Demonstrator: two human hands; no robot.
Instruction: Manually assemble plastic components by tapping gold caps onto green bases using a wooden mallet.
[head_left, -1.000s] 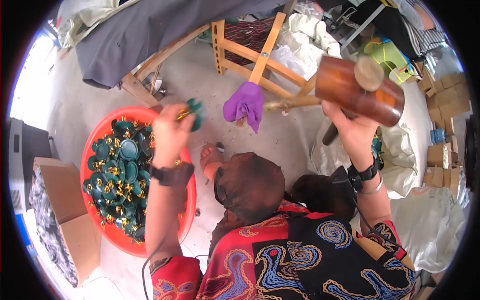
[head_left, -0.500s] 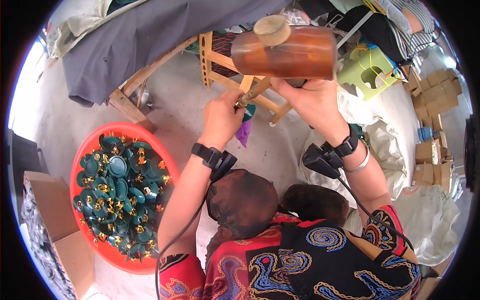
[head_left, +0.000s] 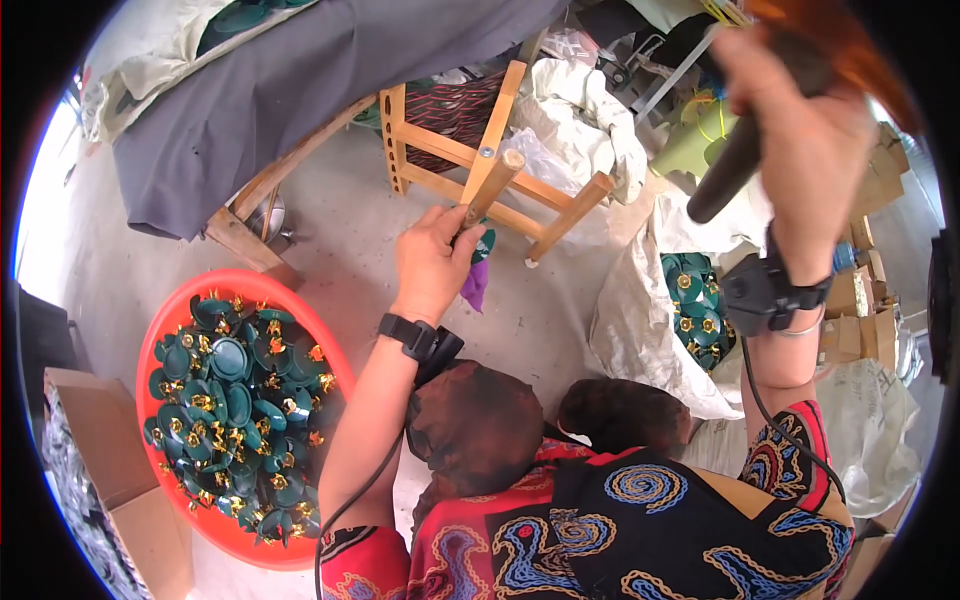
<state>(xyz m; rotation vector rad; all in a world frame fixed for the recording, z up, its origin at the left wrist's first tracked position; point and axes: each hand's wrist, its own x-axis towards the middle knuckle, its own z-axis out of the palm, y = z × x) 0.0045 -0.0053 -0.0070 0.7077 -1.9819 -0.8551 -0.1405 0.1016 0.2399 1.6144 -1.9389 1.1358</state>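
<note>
My left hand (head_left: pixel 428 262) is closed around a short wooden rod (head_left: pixel 495 180), which stands tilted with its blunt end upward. Just beside those fingers, a round green piece (head_left: pixel 485 243) and a strip of purple cloth (head_left: pixel 475 286) show; how they join the rod is hidden. High at the right, my right hand (head_left: pixel 820 165) grips a mallet by its dark handle (head_left: pixel 728 178). The orange-brown mallet head (head_left: pixel 872 60) is blurred and partly cut off by the picture's rim. Mallet and rod are well apart.
A red tub (head_left: pixel 148 330) full of green discs with gold fittings stands at the left, near a cardboard box (head_left: pixel 105 425). Ahead are a wooden stand (head_left: pixel 440 147) and a grey-draped table (head_left: pixel 300 95). At the right, a white sack (head_left: pixel 635 325) holds more green pieces (head_left: pixel 690 300).
My right hand has swung the mallet up and to the right, away from the rod. My left hand keeps its grip, slightly lower in the picture; the rod's end now shows.
</note>
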